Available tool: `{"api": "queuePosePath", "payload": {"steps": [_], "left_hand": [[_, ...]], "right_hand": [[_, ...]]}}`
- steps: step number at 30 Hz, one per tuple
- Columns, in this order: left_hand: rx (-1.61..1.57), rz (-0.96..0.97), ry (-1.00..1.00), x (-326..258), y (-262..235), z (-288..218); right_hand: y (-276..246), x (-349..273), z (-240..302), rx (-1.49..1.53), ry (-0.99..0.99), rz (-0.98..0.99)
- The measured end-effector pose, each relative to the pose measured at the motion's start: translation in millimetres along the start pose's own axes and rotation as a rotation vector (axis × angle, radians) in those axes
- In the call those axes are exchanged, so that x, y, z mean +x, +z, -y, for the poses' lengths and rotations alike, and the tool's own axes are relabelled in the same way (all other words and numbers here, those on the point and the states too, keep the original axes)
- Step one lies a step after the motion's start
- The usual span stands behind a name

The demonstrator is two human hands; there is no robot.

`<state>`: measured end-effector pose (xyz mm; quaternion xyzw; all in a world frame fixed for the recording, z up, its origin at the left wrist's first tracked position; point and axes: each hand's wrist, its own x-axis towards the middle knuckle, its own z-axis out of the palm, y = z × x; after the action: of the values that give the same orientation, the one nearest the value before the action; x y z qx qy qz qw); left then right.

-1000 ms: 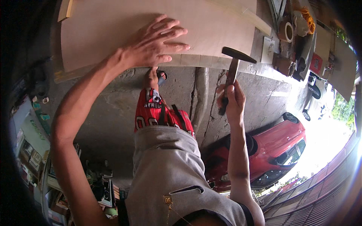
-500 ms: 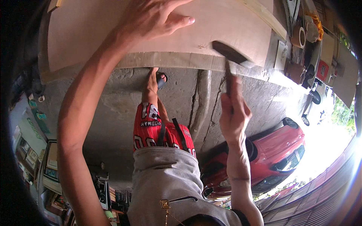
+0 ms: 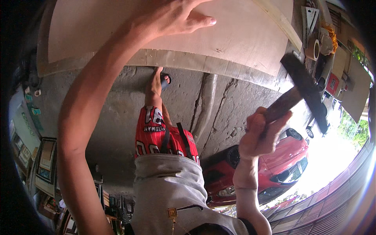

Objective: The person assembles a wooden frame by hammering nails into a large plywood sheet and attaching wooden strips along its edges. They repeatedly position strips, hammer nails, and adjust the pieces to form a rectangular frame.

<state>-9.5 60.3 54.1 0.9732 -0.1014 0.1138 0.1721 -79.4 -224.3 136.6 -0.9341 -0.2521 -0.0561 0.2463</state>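
A large pale plywood panel (image 3: 164, 37) is spanning the upper part of the view, its near edge (image 3: 203, 62) running left to right above a cracked concrete floor (image 3: 219, 105). Below the panel, the person's own torso in a grey garment (image 3: 168, 192) and red striped shorts (image 3: 160, 133) is filling the centre, with one sandalled foot (image 3: 162, 80) standing just under the panel edge. A red car (image 3: 274, 164) is sitting at the lower right, well apart from the panel.

The left hand (image 3: 168, 17) is lying flat on the panel face, fingers spread and closed on nothing, thumb pointing right. The right hand (image 3: 260, 135) is gripping the wooden handle of a hammer (image 3: 297, 88), fingers wrapped fully around it. The hammer is being held raised to the right of the panel, its dark metal head (image 3: 305, 88) tilted and clear of the panel surface, near the panel's right corner. A tape roll (image 3: 313, 49) is lying among clutter at the upper right.
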Motion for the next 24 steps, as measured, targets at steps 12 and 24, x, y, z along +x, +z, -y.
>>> {"api": "queuePosePath", "payload": {"steps": [12,24], "left_hand": [[-0.026,-0.072,0.029,-1.2,3.2,4.1],[0.01,-0.064,-0.001,-0.3,3.8,1.7]], "right_hand": [[5.5,-2.5,-3.2,0.095,0.239,0.389],[5.8,-14.8,-14.4,0.187,0.144,-0.047]]}}
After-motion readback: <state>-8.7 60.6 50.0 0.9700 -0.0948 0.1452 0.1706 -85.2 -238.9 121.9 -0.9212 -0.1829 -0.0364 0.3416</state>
